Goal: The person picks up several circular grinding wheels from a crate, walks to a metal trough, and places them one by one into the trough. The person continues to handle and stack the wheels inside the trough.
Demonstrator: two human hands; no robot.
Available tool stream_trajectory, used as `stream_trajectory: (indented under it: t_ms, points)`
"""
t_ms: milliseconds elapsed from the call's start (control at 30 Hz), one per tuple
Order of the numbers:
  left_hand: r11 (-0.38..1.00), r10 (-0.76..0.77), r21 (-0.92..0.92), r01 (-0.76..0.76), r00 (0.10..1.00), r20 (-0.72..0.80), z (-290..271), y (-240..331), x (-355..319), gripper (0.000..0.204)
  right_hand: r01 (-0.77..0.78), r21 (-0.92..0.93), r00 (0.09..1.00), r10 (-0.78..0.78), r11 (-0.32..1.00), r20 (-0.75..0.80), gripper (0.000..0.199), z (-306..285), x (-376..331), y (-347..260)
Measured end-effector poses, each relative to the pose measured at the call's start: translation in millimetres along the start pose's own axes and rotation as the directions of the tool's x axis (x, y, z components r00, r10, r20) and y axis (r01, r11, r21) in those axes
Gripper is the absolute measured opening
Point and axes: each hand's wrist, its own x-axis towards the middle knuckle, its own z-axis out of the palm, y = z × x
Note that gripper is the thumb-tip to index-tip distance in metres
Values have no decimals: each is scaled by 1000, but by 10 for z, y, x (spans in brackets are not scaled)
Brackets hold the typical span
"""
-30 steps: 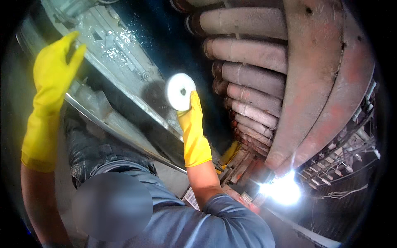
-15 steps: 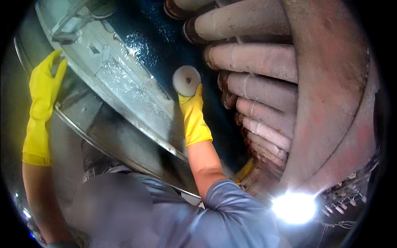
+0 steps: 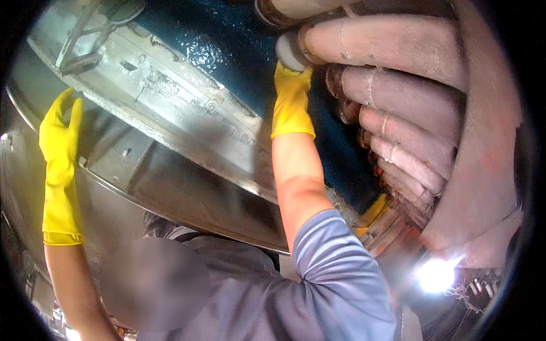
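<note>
In the head view, the right hand (image 3: 291,94) wears a yellow rubber glove and is stretched up to the upper middle of the frame. Its fingers are closed around a round white pad (image 3: 289,50), which it presses at the place where the dark blue surface (image 3: 227,51) meets the end of the top pink pipe (image 3: 392,48). Only the edge of the pad shows above the glove.

The left hand (image 3: 60,128), also in a yellow glove, is at the left side of the frame. Its fingers are spread and the palm lies flat against the grey metal wall (image 3: 114,187), just below the pale, scratched metal rim (image 3: 170,102) that runs diagonally from the upper left toward the centre. It holds nothing.

On the right side, several more pink pipes are stacked one under another. A bright lamp (image 3: 435,275) shines in the lower right. The grey-blue sleeve (image 3: 341,278) of the right arm fills the lower centre.
</note>
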Motion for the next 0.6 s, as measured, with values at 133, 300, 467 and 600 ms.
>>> stream_trajectory:
  t_ms: [133,300,467,600]
  points:
    - [999,-39,32,38,999,24,-71,164,-9,43,-88,119,978,63,989,198,62,-24,243,-107]
    - [999,-39,11,39,999,34,-97,144,-28,43,-203,194,941,137,960,308,61,0,347,-147]
    - [997,-65,39,63,997,48,-126,217,-20,44,-260,233,919,166,937,357,60,42,335,-196]
    - [999,-29,46,28,999,25,-118,185,-9,44,-299,255,905,189,919,381,59,56,325,-196]
